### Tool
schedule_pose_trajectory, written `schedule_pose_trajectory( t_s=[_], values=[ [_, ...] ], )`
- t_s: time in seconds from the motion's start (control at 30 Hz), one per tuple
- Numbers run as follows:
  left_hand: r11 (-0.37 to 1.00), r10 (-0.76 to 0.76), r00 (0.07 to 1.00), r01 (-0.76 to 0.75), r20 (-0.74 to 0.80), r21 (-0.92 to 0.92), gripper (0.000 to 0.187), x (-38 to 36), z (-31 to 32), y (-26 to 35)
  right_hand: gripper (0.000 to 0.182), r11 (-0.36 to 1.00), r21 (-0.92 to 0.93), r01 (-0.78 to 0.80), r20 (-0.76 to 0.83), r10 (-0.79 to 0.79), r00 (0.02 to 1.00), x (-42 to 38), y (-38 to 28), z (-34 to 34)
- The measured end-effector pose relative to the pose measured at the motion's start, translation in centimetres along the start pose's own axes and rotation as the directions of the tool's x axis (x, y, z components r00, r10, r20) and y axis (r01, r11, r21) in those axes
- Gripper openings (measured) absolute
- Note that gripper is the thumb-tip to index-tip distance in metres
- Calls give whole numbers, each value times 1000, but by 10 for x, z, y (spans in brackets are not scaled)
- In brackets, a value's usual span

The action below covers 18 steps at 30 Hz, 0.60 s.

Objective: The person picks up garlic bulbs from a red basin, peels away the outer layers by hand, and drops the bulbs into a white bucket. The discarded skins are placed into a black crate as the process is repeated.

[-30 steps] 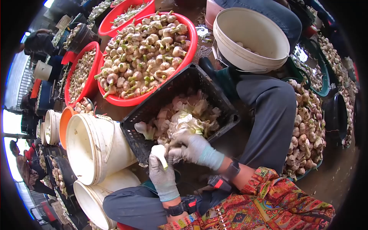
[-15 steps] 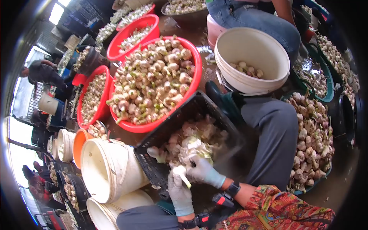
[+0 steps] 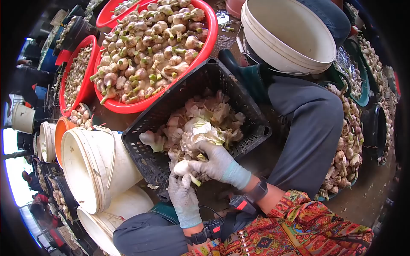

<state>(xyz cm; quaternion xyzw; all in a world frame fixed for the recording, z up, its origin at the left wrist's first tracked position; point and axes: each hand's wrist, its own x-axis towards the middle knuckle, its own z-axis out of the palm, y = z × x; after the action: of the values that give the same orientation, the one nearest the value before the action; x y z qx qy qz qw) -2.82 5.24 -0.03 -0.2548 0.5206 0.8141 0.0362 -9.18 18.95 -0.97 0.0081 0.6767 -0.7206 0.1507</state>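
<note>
A pale, peeled-looking garlic bulb (image 3: 183, 167) with a short green stem is held in the fingers of my left hand (image 3: 184, 198), over the near edge of a black crate. My right hand (image 3: 220, 164) is beside it, thumb against the bulb and fingers bent; some fingertips are hidden. Both hands wear grey gloves. Behind them the black crate (image 3: 149, 112) holds a heap of loose papery garlic skins (image 3: 205, 115). Another whitish bulb with a stem (image 3: 153, 141) lies at the left of this heap.
A red tub (image 3: 212, 32) full of garlic bulbs stands beyond the crate. White buckets (image 3: 124, 160) stand at left, with a large white bucket (image 3: 290, 55) at upper right. To the right of my knee is a garlic pile (image 3: 348, 149). Another person's leg (image 3: 326, 17) shows behind.
The view has tilted down and closer to the crate. My left hand keeps the bulb; my right fingers have spread, with the thumb now at the bulb.
</note>
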Motion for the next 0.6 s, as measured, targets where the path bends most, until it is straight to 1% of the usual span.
schedule_pose_trajectory(
  t_s=[0.03, 0.07, 0.1, 0.17, 0.2, 0.23, 0.3, 0.33, 0.37, 0.43, 0.47, 0.5, 0.57, 0.6],
  values=[
    [999, 33, 999, -33, -3, -1, 47, -1, 5, 3, 29, 952, -239, 190, -3, -197, 980, 0, -1, 2],
    [998, 65, 998, -65, -5, -3, 50, -2, 6, 4, 30, 944, -317, 93, 94, -66, 993, -2, -5, 1],
    [998, 54, 998, -55, -8, -7, 50, -2, 4, 0, 30, 943, -321, 83, 93, -56, 994, -4, -8, 4],
    [992, 89, 996, -89, 12, 87, 57, -3, -5, -6, 26, 818, -564, 110, 94, -68, 993, -8, -9, 16],
    [990, 81, 997, -82, 14, 110, 64, -5, -7, -6, 23, 813, -563, 149, 61, -139, 988, -9, -5, 20],
    [991, 75, 997, -76, 10, 106, 64, -5, -7, -4, 23, 812, -566, 144, 62, -132, 989, -8, 0, 23],
    [992, 74, 997, -75, 8, 102, 66, -3, -5, -1, 28, 866, -496, 65, -22, -87, 996, -4, 6, 24],
    [995, 61, 998, -62, 13, 82, 60, -3, -11, -4, 25, 903, -429, -17, -42, -1, 999, 0, 8, 21],
    [995, 64, 998, -65, 12, 75, 60, -3, -11, -2, 21, 960, -263, -91, -86, 71, 994, 3, 7, 20],
    [999, -48, 997, 49, -62, 13, 49, -6, -11, 2, 17, 1000, -24, -16, -129, 13, 992, 10, -4, 16],
    [999, -39, 991, 36, -127, -24, 41, -7, -10, 2, 14, 952, 239, -193, -39, 208, 977, 8, -14, 10],
    [999, -27, 991, 23, -128, -32, 41, -9, -12, 1, 14, 926, 325, -192, -28, 212, 977, 8, -16, 8],
    [997, -15, 992, 5, -122, -79, 34, -12, -17, 2, 17, 876, 429, -219, -4, 245, 970, 5, -26, -4],
    [997, -1, 993, -9, -121, -81, 34, -14, -16, 4, 17, 873, 453, -178, -48, 223, 974, 5, -17, -8]
  ],
)
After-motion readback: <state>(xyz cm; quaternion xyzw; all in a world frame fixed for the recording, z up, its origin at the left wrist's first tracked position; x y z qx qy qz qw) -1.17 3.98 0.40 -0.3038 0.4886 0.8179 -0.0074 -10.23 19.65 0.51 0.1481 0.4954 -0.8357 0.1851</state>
